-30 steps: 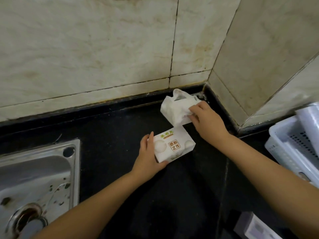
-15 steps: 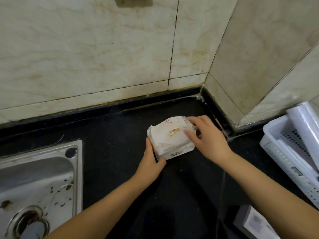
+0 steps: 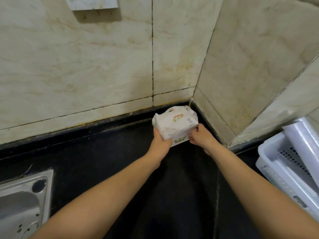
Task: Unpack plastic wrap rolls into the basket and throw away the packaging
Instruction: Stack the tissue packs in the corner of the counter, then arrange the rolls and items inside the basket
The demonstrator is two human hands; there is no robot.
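Two white cardboard packaging boxes (image 3: 175,125) with green and orange print are stacked together near the back corner of the black counter (image 3: 107,159). My left hand (image 3: 159,140) grips the stack's left side and my right hand (image 3: 198,137) grips its right side. At the right edge stands a white perforated plastic basket (image 3: 269,157), and clear plastic wrap rolls (image 3: 305,144) lie in it.
Stained beige tiled walls (image 3: 86,66) meet in a corner just behind the boxes. A steel sink (image 3: 22,200) sits at the lower left. A white plate (image 3: 91,3) is fixed to the wall at the top.
The crumpled box has gone on top of the other box. Both hands have closed on the stack and carried it back toward the wall corner.
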